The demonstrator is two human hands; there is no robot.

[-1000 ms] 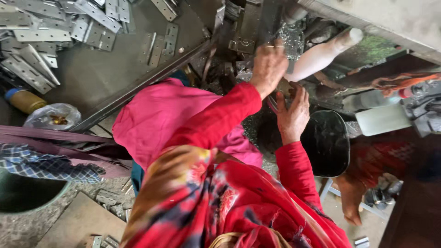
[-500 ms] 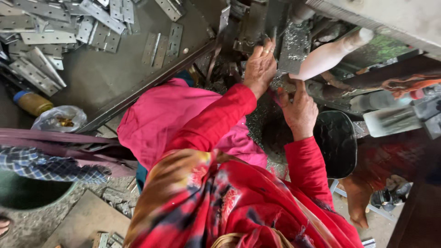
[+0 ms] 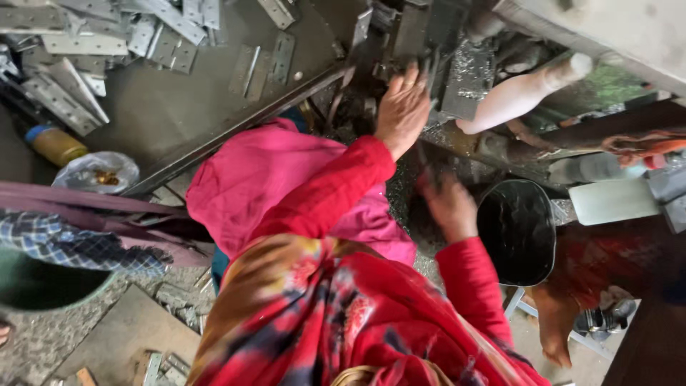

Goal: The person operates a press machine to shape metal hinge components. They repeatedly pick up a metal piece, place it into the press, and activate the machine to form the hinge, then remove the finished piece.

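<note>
Fingers (image 3: 413, 80) of the left hand (image 3: 401, 111) are spread wide against metal plates (image 3: 421, 32) at twelve o'clock; the right hand (image 3: 449, 207), blurred, grip unreadable, is best kept clear beside the black bucket (image 3: 516, 232).

You are in a metal workshop: flat steel hinge plates (image 3: 64, 100) heaped on the far-left table (image 3: 186, 107), metal shavings (image 3: 468, 68) around the press machine (image 3: 429, 36).

hinges (image 3: 64, 100) on table (image 3: 186, 107), bucket (image 3: 516, 232) right
</note>
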